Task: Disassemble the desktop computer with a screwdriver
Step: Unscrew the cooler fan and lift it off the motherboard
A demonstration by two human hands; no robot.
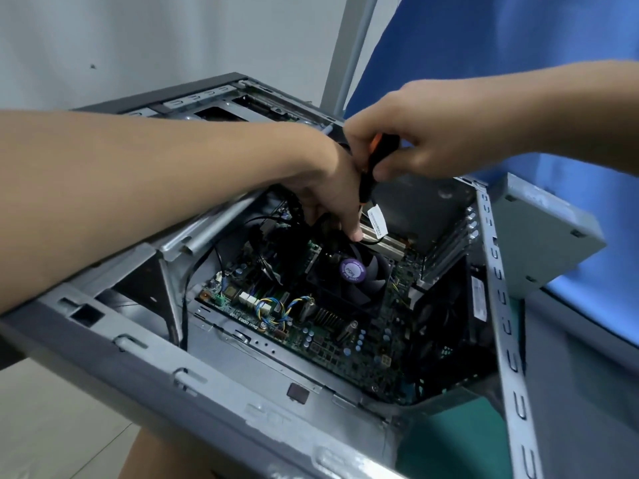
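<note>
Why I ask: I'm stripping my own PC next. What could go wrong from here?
1. The right hand holds the screwdriver pointing down right beside the left hand; a slip could jab its fingers.
2. The circuit board and fan lie bare below, so a slip or dropped screw might damage them.
3. The case has bare metal edges around the opening; reaching in might scrape skin.

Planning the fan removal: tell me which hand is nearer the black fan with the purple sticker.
Left. The left hand reaches into the grey metal case, fingertips at the upper edge of the black purple-stickered fan. The right hand is higher, apart, gripping the orange-and-black screwdriver.
</note>
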